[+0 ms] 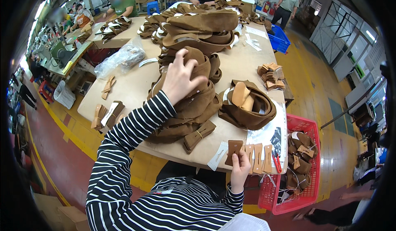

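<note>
My left hand (180, 77) reaches forward and rests on top of a tall stack of brown suede shoe uppers (187, 107), fingers curled over the top piece. Close to my body at the table's near edge, my right hand (240, 168) pinches a small brown leather piece (234, 150) and holds it upright. Just right of it, three tan leather strips (259, 158) lie side by side on the table. A loose brown upper with a tan lining (246, 104) sits to the right of the stack.
The beige work table (132, 86) carries more piles of brown uppers (198, 28), bundles of tan pieces (271, 75), a plastic bag (119, 58) and red-handled scissors (276, 163). A red crate (313, 156) of pieces stands at my right. Other people work at the far end.
</note>
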Demonstrator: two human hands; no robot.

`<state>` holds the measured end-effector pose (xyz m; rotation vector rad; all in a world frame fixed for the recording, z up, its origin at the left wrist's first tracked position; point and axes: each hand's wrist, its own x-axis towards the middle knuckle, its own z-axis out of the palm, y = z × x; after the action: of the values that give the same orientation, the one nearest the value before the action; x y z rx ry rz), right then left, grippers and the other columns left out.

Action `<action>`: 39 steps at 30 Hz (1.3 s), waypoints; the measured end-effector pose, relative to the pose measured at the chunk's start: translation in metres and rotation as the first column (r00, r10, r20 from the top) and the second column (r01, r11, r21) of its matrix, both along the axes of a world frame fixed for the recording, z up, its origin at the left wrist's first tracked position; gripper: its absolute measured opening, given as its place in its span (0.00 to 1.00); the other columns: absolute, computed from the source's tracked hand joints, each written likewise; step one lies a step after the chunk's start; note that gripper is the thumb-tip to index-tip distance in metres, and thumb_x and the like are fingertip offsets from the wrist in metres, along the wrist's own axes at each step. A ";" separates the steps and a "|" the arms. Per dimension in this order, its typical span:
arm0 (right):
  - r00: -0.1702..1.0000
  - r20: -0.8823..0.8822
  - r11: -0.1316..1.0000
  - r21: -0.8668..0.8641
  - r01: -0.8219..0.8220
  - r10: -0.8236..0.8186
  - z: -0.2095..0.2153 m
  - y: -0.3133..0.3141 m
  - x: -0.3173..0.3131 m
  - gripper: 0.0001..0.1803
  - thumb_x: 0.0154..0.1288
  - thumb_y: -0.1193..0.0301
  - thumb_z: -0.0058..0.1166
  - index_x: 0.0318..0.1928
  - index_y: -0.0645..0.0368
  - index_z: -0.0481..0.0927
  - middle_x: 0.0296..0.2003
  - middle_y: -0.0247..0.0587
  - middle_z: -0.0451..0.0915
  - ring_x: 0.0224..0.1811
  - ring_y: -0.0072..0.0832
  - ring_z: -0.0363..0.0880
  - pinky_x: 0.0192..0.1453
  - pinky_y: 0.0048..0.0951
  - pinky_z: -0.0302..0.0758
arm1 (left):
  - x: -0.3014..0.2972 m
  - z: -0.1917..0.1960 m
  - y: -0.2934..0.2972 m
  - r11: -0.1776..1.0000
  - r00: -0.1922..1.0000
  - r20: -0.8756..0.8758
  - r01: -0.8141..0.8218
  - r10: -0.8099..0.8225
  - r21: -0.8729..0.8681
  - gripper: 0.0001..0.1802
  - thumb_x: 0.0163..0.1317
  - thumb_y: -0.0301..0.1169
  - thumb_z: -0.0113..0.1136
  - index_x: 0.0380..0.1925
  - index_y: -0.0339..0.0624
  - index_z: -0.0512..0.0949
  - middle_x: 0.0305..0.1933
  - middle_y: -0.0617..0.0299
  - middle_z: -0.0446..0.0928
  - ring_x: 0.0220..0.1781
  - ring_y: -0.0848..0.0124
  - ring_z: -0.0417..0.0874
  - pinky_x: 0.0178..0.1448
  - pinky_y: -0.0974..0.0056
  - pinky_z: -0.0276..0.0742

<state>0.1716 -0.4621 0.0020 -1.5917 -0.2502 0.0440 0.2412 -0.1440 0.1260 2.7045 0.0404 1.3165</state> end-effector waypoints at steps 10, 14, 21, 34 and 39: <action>0.993 0.119 0.987 -0.163 0.002 0.018 -0.004 -0.005 -0.022 0.11 0.65 0.74 0.57 0.43 0.72 0.79 0.33 0.48 0.82 0.36 0.30 0.80 0.44 0.29 0.75 | -0.017 0.018 -0.021 0.988 0.980 -0.185 -0.091 0.067 -0.125 0.16 0.52 0.36 0.71 0.29 0.38 0.74 0.58 0.44 0.60 0.49 0.47 0.74 0.54 0.49 0.71; 0.998 -0.061 0.998 -0.069 -0.005 0.001 -0.001 -0.014 -0.024 0.11 0.67 0.74 0.56 0.44 0.73 0.78 0.34 0.44 0.82 0.37 0.25 0.79 0.43 0.27 0.75 | -0.038 0.032 -0.007 0.996 0.992 -0.111 -0.065 0.057 -0.068 0.15 0.53 0.36 0.69 0.28 0.38 0.74 0.55 0.47 0.63 0.52 0.47 0.74 0.56 0.52 0.70; 0.991 -0.082 0.968 0.237 -0.079 0.101 0.014 -0.001 -0.006 0.09 0.72 0.77 0.47 0.48 0.68 0.75 0.40 0.38 0.80 0.43 0.21 0.77 0.50 0.22 0.72 | -0.053 0.060 0.047 0.950 0.999 -0.019 0.025 -0.033 -0.310 0.18 0.61 0.38 0.63 0.27 0.34 0.70 0.39 0.52 0.71 0.41 0.62 0.74 0.47 0.61 0.70; 0.956 0.047 0.953 0.079 -0.294 0.291 0.025 0.031 -0.012 0.09 0.70 0.76 0.50 0.46 0.69 0.77 0.36 0.39 0.83 0.39 0.22 0.79 0.45 0.23 0.74 | -0.036 0.073 0.079 0.472 0.921 0.039 0.234 -0.387 -0.850 0.14 0.67 0.40 0.58 0.33 0.39 0.77 0.30 0.68 0.76 0.31 0.80 0.74 0.37 0.71 0.68; 0.959 -0.028 0.939 0.215 -0.270 0.282 0.036 0.024 -0.011 0.09 0.72 0.77 0.46 0.48 0.68 0.74 0.39 0.43 0.82 0.41 0.24 0.81 0.48 0.25 0.76 | -0.035 0.091 0.093 0.336 0.833 -0.335 -0.193 -0.441 -0.922 0.24 0.63 0.50 0.63 0.45 0.38 0.79 0.42 0.61 0.81 0.46 0.75 0.80 0.47 0.70 0.74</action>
<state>0.1610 -0.4384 0.0380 -1.3346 -0.4188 0.2734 0.2057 -0.0513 0.2175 1.7983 0.4782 0.1704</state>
